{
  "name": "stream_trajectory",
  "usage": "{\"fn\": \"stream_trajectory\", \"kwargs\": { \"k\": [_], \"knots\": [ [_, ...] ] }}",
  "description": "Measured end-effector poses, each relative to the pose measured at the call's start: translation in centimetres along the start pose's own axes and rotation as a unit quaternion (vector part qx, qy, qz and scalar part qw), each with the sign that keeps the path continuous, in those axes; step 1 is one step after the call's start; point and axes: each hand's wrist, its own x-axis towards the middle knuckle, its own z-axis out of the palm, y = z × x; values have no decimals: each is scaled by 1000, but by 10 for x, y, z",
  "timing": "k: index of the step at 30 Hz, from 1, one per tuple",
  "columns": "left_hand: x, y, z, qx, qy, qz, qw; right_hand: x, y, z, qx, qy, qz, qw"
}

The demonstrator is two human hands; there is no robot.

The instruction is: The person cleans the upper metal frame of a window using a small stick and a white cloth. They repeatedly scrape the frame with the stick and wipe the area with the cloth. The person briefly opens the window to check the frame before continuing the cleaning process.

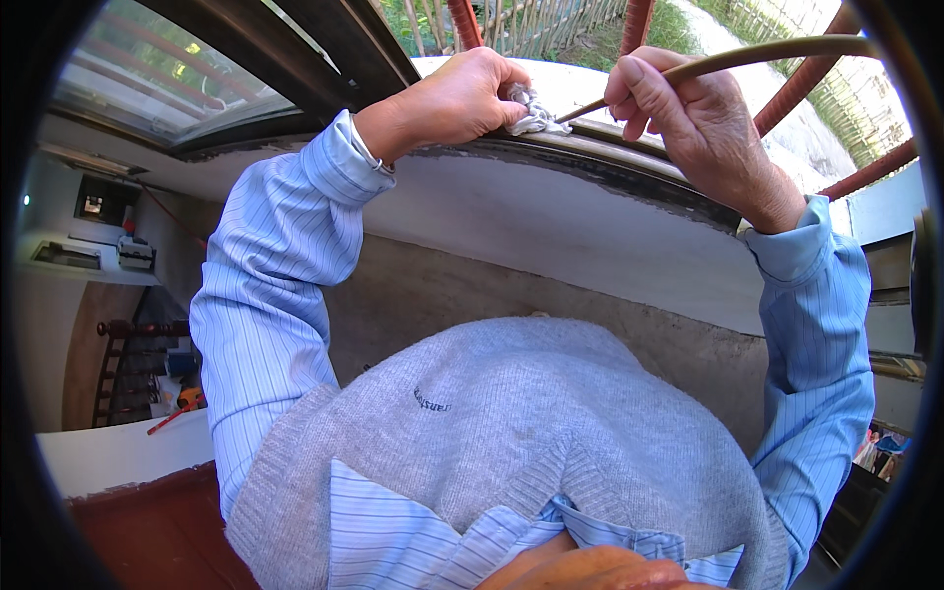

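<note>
At the window sill, my left hand (472, 96) pinches a crumpled white cloth or tissue (532, 114) against the metal window track (619, 140). My right hand (689, 122) grips a thin brown rod (767, 53) that tapers to a narrow tip. That tip points down and left and meets the right side of the white wad, at the track. The rod's thicker end curves off toward the upper right. Fingers of my left hand hide part of the wad.
Reddish-brown window bars (785, 92) stand just beyond both hands. A sliding glass pane (184, 70) in a dark frame is to the left. Under the sill runs a white wall (560, 214). A dark wooden railing (140, 330) shows at far left.
</note>
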Motion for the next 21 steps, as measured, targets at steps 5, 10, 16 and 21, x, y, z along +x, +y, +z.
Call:
{"fn": "stream_trajectory", "kwargs": {
  "k": [5, 10, 16, 21],
  "knots": [
    [-2, 2, -3, 169, 85, 79, 979, -4, -7, 14, -97, 11, -71, 993],
    [-19, 30, 0, 175, 101, 140, 969, 0, -11, 12, -101, -7, -55, 993],
    [-21, 21, 1, 295, 29, 79, 952, -2, -10, 8, -58, 5, 5, 998],
    [-20, 13, 2, 212, 35, 63, 975, -9, -6, 17, -11, 44, 74, 996]
  ]
}}
